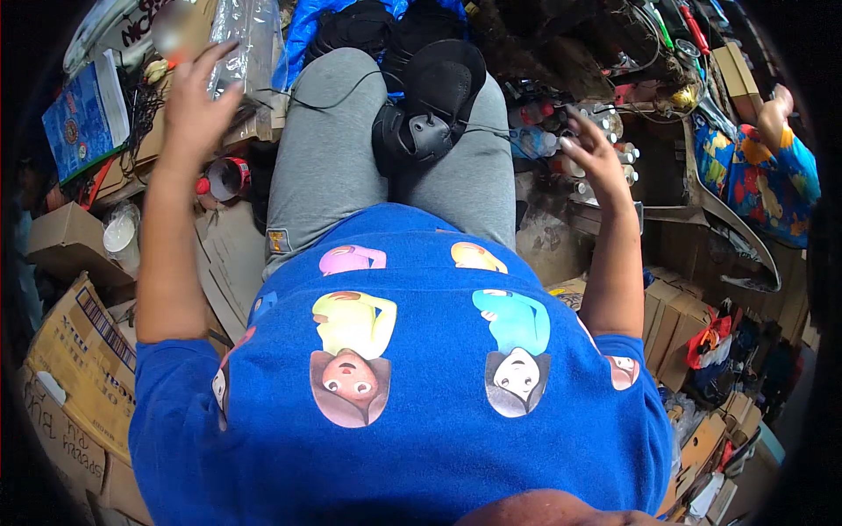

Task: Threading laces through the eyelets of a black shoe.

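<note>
A black shoe (430, 96) rests tilted across my thighs, between my knees. It shows a dark flat face at the top and a shiny black part facing me. A thin dark cord (338, 103) loops from it over my left thigh, and another stretch runs right past the other thigh. My left hand (197, 105) is raised left of my knee, fingers spread and slightly blurred. Out to the right, my right hand (596, 158) hangs in the air with fingers apart and partly bent. Whether either hand touches the cord's ends is too fine to tell.
Plastic bottles (535, 142) stand beside my right leg. Cardboard boxes (74, 241) and a blue book (85, 118) lie at the left. Clear plastic wrap (246, 48) is near my left hand. Another person's hand (774, 114), with a colourful sleeve, shows at far right.
</note>
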A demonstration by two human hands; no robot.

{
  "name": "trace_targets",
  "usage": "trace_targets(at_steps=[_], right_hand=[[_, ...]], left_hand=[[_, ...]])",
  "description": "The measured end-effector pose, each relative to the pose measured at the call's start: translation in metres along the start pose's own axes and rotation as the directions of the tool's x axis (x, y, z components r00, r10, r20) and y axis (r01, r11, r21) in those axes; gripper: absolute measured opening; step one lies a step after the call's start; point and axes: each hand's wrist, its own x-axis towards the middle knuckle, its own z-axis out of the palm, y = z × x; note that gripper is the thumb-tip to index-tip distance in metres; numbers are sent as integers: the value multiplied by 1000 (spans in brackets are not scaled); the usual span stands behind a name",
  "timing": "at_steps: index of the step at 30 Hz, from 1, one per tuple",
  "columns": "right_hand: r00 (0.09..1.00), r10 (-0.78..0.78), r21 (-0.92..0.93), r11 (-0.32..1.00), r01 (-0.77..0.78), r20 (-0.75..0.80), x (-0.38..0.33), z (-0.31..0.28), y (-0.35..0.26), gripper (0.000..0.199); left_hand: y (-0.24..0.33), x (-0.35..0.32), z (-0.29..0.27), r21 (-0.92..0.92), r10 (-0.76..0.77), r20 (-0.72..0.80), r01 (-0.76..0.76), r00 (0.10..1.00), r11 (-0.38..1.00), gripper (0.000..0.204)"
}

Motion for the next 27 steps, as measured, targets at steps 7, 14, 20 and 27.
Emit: trace_targets(at_steps=[7, 14, 20, 27], right_hand=[[856, -336, -419, 763, 492, 393, 53, 73, -85, 62], [906, -203, -300, 897, 324, 370, 57, 78, -89, 71], [956, 24, -172, 985, 28, 294, 40, 69, -88, 70], [916, -58, 40, 998, 46, 398, 35, 76, -73, 57]], left_hand=[[143, -40, 59, -128, 622, 215, -610, 753, 782, 56], [128, -31, 83, -83, 619, 225, -618, 752, 781, 47], [107, -29, 98, -76, 743, -7, -741, 669, 667, 42], [107, -31, 98, 127, 831, -120, -822, 543, 555, 35]])
